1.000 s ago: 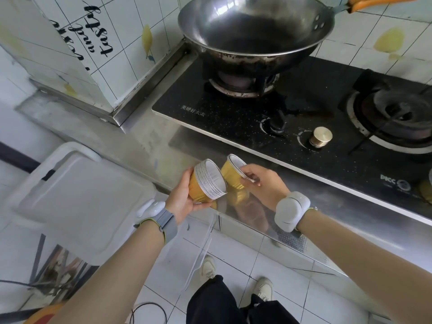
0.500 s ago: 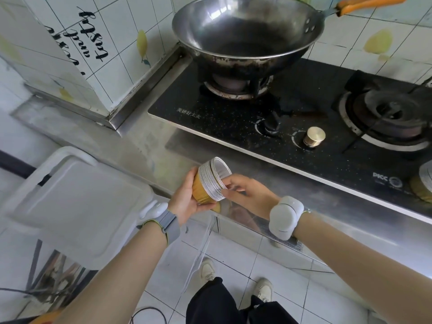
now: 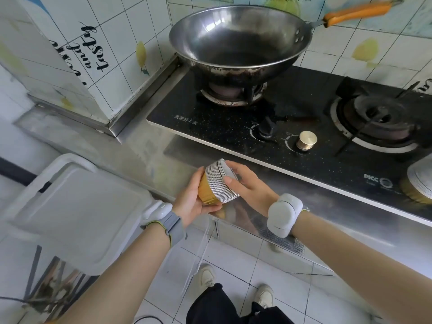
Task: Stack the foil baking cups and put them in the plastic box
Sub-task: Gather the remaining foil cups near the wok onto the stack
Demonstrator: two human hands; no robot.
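A stack of gold foil baking cups [image 3: 218, 186] with silver rims lies on its side above the steel counter's front edge. My left hand [image 3: 189, 198] grips it round the gold base from the left. At the stack's open mouth, my right hand [image 3: 251, 187] has its thumb and fingers curled over the rim. A second pile of foil cups [image 3: 419, 182] sits on the hob at the far right, cut off by the frame edge. Below the hands hangs a clear plastic piece [image 3: 198, 253] over the floor; I cannot tell whether it is the box.
A large steel wok [image 3: 238, 40] with an orange handle stands on the left burner of the black gas hob [image 3: 210, 122]. A brass knob [image 3: 306, 139] is near the hob's front. A white plastic lidded bin [image 3: 77, 213] stands to the left, below the counter [image 3: 339, 202].
My right hand brought a single foil cup to the stack and pushed it in; it now covers the stack's mouth. The stack stayed in my left hand.
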